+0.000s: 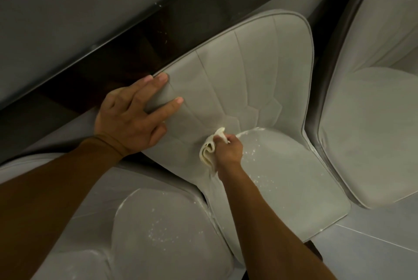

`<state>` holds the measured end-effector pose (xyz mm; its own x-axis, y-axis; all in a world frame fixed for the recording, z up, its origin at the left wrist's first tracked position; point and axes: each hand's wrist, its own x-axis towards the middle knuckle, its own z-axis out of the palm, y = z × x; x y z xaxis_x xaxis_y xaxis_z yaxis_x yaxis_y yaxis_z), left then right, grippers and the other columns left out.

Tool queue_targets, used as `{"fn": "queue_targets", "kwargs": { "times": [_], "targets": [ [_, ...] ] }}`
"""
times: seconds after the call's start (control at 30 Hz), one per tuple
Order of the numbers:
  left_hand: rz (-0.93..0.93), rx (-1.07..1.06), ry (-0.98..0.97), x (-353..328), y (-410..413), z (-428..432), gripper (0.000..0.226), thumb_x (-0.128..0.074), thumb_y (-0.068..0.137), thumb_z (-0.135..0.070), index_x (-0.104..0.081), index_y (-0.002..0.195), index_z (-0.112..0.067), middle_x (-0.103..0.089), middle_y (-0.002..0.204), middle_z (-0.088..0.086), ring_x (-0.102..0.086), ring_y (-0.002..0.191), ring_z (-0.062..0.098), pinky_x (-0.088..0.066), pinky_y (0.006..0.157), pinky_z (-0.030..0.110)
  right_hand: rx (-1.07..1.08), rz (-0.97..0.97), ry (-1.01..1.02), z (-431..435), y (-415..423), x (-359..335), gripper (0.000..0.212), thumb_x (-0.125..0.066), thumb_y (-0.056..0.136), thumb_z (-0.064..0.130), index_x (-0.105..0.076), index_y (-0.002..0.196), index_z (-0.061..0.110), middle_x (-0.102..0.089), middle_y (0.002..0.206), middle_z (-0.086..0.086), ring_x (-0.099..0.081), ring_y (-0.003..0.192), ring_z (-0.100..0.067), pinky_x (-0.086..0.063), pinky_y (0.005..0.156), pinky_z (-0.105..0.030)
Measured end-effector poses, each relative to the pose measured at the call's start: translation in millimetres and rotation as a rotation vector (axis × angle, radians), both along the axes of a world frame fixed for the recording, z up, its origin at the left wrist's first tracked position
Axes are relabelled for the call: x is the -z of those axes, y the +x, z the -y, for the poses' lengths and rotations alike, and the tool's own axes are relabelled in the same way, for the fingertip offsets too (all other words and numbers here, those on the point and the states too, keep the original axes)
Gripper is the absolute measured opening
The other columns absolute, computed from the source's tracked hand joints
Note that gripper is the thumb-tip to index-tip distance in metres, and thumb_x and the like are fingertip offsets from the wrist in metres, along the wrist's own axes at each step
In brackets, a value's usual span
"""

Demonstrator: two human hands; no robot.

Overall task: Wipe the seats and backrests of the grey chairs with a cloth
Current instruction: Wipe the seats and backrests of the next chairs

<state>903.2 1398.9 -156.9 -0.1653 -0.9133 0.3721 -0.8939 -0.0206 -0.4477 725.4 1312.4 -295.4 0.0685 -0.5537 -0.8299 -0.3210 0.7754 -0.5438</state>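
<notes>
Three grey chairs stood side by side. The right hand (228,150) was curled tight round a folded cream cloth (208,153) and pressed it into the crease where the middle chair's backrest (248,71) met its seat (294,189). White specks (260,177) dotted the seat just right of and below that grip. Up and to the left of it, the left hand (129,119) lay over the backrest's side edge, fingers straight and spread, pinching nothing. The left chair (158,234), also speckled, sat below the grip; the right chair (366,132) stood well off to its right.
</notes>
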Motion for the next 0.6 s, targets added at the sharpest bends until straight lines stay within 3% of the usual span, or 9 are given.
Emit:
{"fn": "queue_targets", "kwargs": {
  "times": [0.1,0.17,0.3,0.47,0.6],
  "targets": [
    [0.010,-0.004,0.003,1,0,0,0.051,-0.049,0.090,-0.034,-0.057,0.140,-0.027,-0.042,0.151,0.014,-0.043,0.132,0.031,-0.036,0.088,0.043,0.126,-0.091,-0.157,2,-16,-5,0.008,-0.062,0.090,0.021,-0.065,0.096,0.017,-0.069,0.094,-0.006,-0.066,0.091,-0.026,-0.055,0.088,-0.040],
    [0.011,-0.003,0.000,1,0,0,0.051,-0.050,0.090,-0.034,-0.057,0.140,-0.027,-0.042,0.150,0.014,-0.043,0.132,0.031,-0.036,0.089,0.043,0.187,-0.019,-0.219,-2,-19,-9,0.008,-0.061,0.092,0.020,-0.065,0.099,0.018,-0.068,0.097,-0.005,-0.066,0.092,-0.025,-0.055,0.087,-0.040],
    [0.002,0.002,-0.001,0,0,1,0.050,-0.051,0.089,-0.033,-0.061,0.137,-0.027,-0.045,0.149,0.014,-0.046,0.130,0.032,-0.037,0.089,0.042,-0.132,0.145,-0.210,-41,-6,-15,0.011,-0.062,0.095,0.026,-0.064,0.103,0.020,-0.066,0.097,0.000,-0.061,0.088,-0.018,-0.052,0.082,-0.035],
    [0.000,-0.004,0.020,-2,0,1,0.050,-0.053,0.088,-0.032,-0.061,0.137,-0.026,-0.042,0.149,0.015,-0.043,0.131,0.032,-0.037,0.088,0.042,-0.255,-0.039,0.083,-58,-6,-3,0.012,-0.059,0.096,0.023,-0.064,0.106,0.018,-0.065,0.097,-0.005,-0.059,0.085,-0.019,-0.046,0.081,-0.027],
    [-0.013,-0.017,0.009,-2,0,0,0.052,-0.053,0.088,-0.033,-0.059,0.139,-0.027,-0.042,0.151,0.014,-0.043,0.132,0.031,-0.037,0.091,0.043,-0.395,0.001,-0.047,-62,-10,-18,0.016,-0.056,0.098,0.025,-0.064,0.111,0.020,-0.066,0.098,-0.002,-0.061,0.088,-0.018,-0.048,0.085,-0.027]
  ]
}}
